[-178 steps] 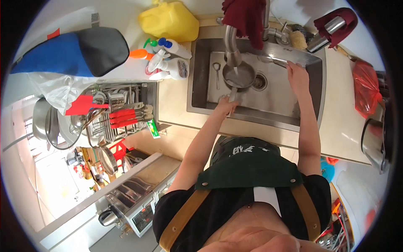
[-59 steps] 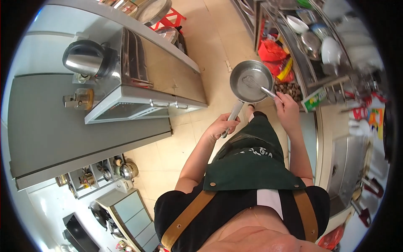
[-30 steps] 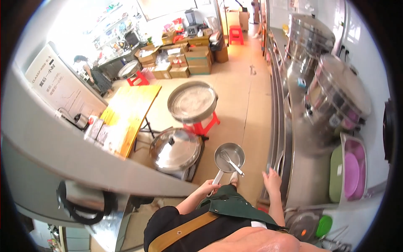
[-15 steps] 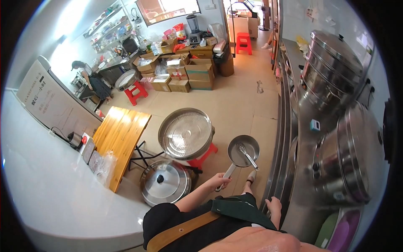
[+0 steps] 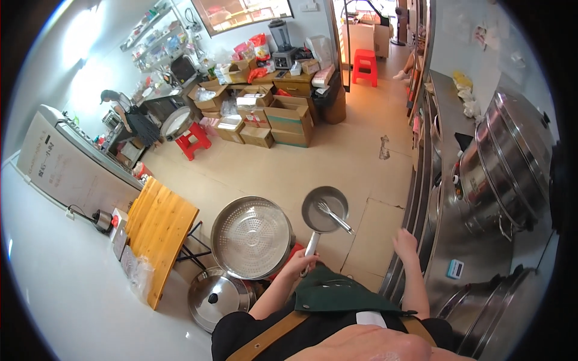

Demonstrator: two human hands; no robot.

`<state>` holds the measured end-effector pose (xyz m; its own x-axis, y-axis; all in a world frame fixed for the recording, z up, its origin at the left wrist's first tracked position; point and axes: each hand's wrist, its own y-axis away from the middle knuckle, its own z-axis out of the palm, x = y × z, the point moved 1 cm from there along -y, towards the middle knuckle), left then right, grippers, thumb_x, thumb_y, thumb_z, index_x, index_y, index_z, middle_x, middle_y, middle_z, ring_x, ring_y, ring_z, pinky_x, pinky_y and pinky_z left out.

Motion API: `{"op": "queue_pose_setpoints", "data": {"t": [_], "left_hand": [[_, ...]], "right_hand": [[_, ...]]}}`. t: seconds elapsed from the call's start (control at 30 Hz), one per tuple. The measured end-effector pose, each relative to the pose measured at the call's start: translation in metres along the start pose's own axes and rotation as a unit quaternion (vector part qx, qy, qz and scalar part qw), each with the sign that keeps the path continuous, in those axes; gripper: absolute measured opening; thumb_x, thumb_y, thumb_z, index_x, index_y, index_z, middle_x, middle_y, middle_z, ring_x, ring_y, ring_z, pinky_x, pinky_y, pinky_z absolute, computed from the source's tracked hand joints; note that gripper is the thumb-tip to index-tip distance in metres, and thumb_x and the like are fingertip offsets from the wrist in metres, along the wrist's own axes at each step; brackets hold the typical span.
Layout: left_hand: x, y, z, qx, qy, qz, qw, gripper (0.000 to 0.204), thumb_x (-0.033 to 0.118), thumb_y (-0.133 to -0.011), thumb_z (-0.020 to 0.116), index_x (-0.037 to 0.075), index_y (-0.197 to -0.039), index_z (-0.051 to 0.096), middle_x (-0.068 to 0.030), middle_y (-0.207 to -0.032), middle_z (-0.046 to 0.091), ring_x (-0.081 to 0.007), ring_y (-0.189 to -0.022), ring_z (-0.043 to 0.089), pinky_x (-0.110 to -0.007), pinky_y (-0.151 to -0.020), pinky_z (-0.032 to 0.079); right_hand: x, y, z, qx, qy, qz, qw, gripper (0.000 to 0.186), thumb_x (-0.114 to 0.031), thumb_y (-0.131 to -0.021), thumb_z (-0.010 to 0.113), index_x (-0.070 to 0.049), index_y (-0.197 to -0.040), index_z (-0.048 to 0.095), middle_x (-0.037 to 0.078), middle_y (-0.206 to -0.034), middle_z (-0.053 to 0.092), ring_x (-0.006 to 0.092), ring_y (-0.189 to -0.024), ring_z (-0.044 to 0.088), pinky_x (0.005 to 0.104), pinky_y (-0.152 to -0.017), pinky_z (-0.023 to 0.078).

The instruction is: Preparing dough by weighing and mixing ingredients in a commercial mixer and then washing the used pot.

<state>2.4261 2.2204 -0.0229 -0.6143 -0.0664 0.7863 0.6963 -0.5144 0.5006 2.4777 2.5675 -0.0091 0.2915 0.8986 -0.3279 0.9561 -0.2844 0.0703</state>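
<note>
My left hand [image 5: 301, 263] is closed round the handle of a grey saucepan [image 5: 314, 219], held out in front of me above the floor. A metal whisk [image 5: 337, 218] lies in the pan, its handle resting over the right rim. To the right, near the edge of the steel counter [image 5: 436, 256], my right hand [image 5: 405, 243] is raised with its fingers curled in, and nothing shows in it. Left of the pan a wide perforated steamer tray [image 5: 251, 237] stands on a red stool. A steel lid [image 5: 212, 298] with a black knob is below it.
A wooden folding table [image 5: 158, 225] stands at the left. Large steamer pots [image 5: 509, 165] and a small timer [image 5: 456, 269] are on the right counter. Cardboard boxes [image 5: 289, 123] and a red stool [image 5: 365, 66] are farther off. Another person [image 5: 129, 114] stands at the far left.
I have moved forward along the counter, so the tray, lid and table sit lower in view. My right hand has come up and forward. The pan stays in my left hand.
</note>
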Motion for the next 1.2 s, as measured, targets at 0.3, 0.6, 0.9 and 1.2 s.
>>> {"op": "queue_pose_setpoints", "data": {"t": [0.3,0.6,0.9,1.2], "left_hand": [[0.081,-0.134,-0.054,0.038,0.049,0.021,0.998,0.01,0.007,-0.078,0.053,0.003,-0.086,0.048,0.0008,-0.057,0.044,-0.0076,-0.046,0.042,-0.02,-0.043,0.033],[0.206,-0.238,-0.125,0.102,0.055,0.043,0.992,0.013,0.009,-0.076,0.055,0.002,-0.085,0.05,0.0007,-0.052,0.042,-0.01,-0.041,0.042,-0.022,-0.04,0.032],[0.283,-0.334,-0.18,0.162,0.112,0.068,0.978,0.012,0.007,-0.075,0.055,0.001,-0.084,0.049,-0.0003,-0.051,0.041,-0.0111,-0.04,0.041,-0.022,-0.039,0.032],[0.332,-0.395,-0.25,0.299,0.246,0.102,0.916,0.013,0.005,-0.076,0.053,0.002,-0.087,0.047,-0.0018,-0.053,0.042,-0.0123,-0.041,0.041,-0.023,-0.038,0.033]], "right_hand": [[-0.061,-0.215,0.033,-0.052,-0.018,-0.112,0.992,0.028,-0.024,-0.074,0.057,0.002,-0.085,0.05,0.019,-0.082,0.055,0.0352,-0.079,0.054,0.0419,-0.069,0.044],[0.025,-0.318,0.131,-0.236,-0.203,0.295,0.903,0.022,-0.019,-0.077,0.059,0.003,-0.077,0.056,0.014,-0.059,0.057,0.0205,-0.049,0.057,0.0353,-0.049,0.048],[0.088,-0.419,0.196,-0.397,-0.125,0.208,0.885,0.019,-0.015,-0.076,0.054,0.004,-0.078,0.057,0.012,-0.067,0.058,0.0223,-0.056,0.058,0.0327,-0.049,0.044],[-0.064,-0.756,0.178,-0.274,-0.163,0.213,0.923,0.019,-0.018,-0.076,0.054,0.001,-0.076,0.053,0.014,-0.064,0.056,0.0236,-0.054,0.057,0.0359,-0.044,0.044]]}}
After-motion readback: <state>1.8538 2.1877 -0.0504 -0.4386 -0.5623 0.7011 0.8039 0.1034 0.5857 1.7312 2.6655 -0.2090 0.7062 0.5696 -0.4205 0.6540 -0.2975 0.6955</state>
